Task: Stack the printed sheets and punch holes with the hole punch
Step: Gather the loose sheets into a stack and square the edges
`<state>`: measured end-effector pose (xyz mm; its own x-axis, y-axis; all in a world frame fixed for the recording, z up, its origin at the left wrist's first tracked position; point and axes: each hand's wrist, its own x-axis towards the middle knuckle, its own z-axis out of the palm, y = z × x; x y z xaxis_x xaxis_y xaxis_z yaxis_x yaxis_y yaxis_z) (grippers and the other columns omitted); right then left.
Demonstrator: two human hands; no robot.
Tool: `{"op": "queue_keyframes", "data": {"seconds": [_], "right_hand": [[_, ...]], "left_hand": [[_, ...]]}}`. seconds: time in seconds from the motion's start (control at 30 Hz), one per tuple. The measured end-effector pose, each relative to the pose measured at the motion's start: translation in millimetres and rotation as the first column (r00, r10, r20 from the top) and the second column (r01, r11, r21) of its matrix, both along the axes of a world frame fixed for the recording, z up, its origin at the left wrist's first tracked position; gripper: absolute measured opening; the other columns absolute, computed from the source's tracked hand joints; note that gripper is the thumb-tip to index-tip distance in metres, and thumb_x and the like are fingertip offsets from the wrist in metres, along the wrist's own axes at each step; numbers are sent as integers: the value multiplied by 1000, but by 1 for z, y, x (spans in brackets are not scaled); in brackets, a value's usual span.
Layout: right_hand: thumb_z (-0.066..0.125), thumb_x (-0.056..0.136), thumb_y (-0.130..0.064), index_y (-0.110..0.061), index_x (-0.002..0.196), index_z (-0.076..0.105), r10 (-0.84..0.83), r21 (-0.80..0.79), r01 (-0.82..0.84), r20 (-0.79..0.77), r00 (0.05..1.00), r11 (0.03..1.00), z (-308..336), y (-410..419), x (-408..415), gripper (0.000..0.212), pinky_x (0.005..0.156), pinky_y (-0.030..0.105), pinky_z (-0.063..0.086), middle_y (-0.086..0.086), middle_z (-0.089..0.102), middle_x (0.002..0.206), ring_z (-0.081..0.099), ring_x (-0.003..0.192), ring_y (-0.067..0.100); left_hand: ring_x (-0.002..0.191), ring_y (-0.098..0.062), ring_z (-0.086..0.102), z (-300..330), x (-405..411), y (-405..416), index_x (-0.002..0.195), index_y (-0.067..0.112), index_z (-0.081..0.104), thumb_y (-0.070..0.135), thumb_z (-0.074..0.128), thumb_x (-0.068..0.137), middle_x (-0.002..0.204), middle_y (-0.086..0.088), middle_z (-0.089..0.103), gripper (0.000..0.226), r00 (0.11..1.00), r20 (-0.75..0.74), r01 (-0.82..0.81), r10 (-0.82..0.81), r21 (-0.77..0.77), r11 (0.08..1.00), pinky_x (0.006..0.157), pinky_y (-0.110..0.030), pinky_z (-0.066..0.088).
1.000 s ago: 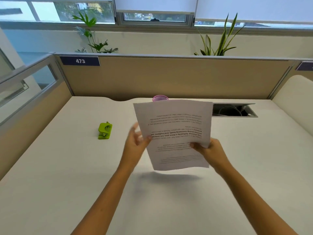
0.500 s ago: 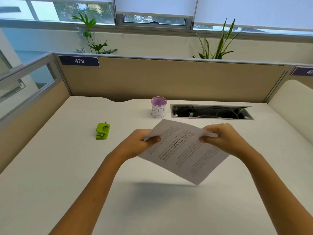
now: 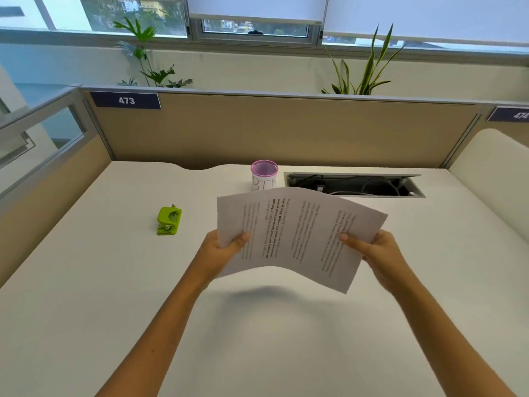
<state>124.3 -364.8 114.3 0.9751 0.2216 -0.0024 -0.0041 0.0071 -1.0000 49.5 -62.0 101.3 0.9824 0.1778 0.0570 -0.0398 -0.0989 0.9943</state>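
I hold the printed sheets [image 3: 297,233] in the air above the middle of the white desk [image 3: 86,310], bowed upward, text running sideways. My left hand [image 3: 221,250] pinches their left edge, thumb on top. My right hand [image 3: 375,252] pinches the right edge the same way. How many sheets are in the bundle I cannot tell. A small green hole punch [image 3: 169,221] lies on the desk to the left of my left hand, apart from the paper.
A pink-rimmed cup marked "BIN" [image 3: 264,176] stands at the back of the desk, just behind the paper. To its right is an open cable tray [image 3: 355,184] with wires. Beige partition panels [image 3: 286,130] wall in the desk at the back and sides.
The sheets turned from upright to tilted flat, then to a sideways spread facing me. Both hands shifted their grip to the left and right edges. The hole punch stayed put.
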Motion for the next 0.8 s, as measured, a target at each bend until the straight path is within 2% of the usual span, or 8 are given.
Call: {"op": "queue_keyframes", "data": {"seconds": [0.07,0.13,0.2,0.33,0.43,0.57,0.73,0.8], "right_hand": [[76,69,-22,-21,92,75,-45,39,44,30,999,998,-9,8,-6,24,71,36,60,1,76,98,72,87,24],[76,69,-26,-24,90,76,-82,65,80,23,996,995,-20,13,-12,21,70,34,60,1,77,97,72,85,23],[76,70,-24,-22,91,76,-95,56,96,-15,995,994,-35,16,-18,21,71,35,60,2,77,96,72,87,25],[74,78,-11,-29,101,69,-70,-31,68,-74,995,997,-65,18,-32,30,69,25,58,-3,74,100,70,94,18],[69,84,-11,-32,103,66,-95,-42,92,-87,992,995,-69,19,-32,29,78,31,57,-3,72,103,67,98,21],[72,82,-17,-34,99,69,-128,-20,127,-58,990,992,-62,22,-25,24,78,34,57,-4,74,98,68,91,21],[72,81,-14,-31,100,69,-100,-17,99,-94,991,995,-79,19,-29,26,68,24,58,-5,74,98,69,91,17],[72,81,-11,-34,97,70,-97,-33,93,-112,989,995,-86,16,-31,28,64,21,57,-5,74,97,70,89,16]], "left_hand": [[85,0,68,-10,-4,-5,89,52,67,37,65,81,87,26,72,17,999,9,-36,36,-21,999,59,-13,54],[87,3,66,-22,-8,-9,91,54,66,41,66,77,88,27,71,19,998,9,-62,62,-32,998,59,-11,53],[88,-2,68,-39,-11,-13,91,46,67,38,68,77,86,21,72,16,994,-25,-107,106,-39,994,60,-9,52],[99,-8,62,-73,-19,-19,116,28,56,24,65,86,103,11,65,32,988,-99,-117,117,3,993,71,-12,52],[100,-11,61,-80,-21,-19,112,36,52,26,63,88,105,10,64,29,984,-127,-128,126,-7,992,76,-18,53],[97,-9,62,-74,-16,-21,109,41,51,28,62,88,105,13,63,28,983,-109,-151,146,-45,987,70,-15,55],[97,-5,61,-84,-21,-28,110,34,54,26,60,90,105,10,65,23,975,-149,-175,162,-77,982,69,-12,52],[91,-6,62,-87,-23,-29,102,32,59,24,61,89,100,8,67,15,962,-185,-221,200,-101,970,67,-15,50]]}}
